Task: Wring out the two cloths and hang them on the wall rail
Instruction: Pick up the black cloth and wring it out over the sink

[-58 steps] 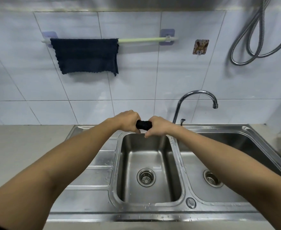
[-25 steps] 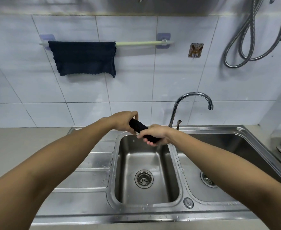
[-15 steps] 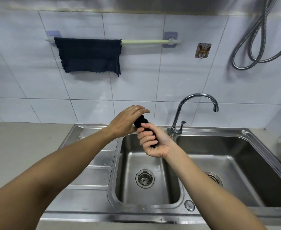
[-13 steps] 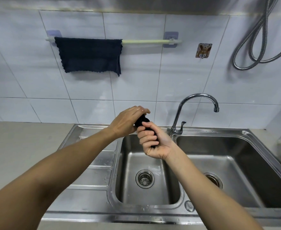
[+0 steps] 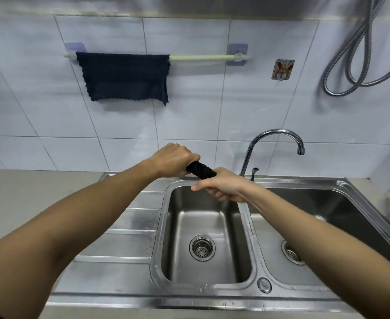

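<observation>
Both hands were over the back edge of the left basin of the sink (image 5: 247, 226). The left hand (image 5: 174, 160) was clenched around one end of a dark cloth (image 5: 201, 173) twisted into a tight roll; the right hand (image 5: 224, 187) grasped the other end, fingers curled under it. The roll sloped down from the left hand to the right hand, only its short middle part showing between them. The drain (image 5: 202, 247) lay below the hands, towards the person. A tap (image 5: 274, 143) stood just right of the right hand, its spout arching away to the right. Above and behind the left hand, on the tiled wall, a second dark cloth (image 5: 125, 79) hung over the left part of the rail (image 5: 203, 57), the rail's right part bare. The worktop (image 5: 28, 192) lay left of the left arm.
</observation>
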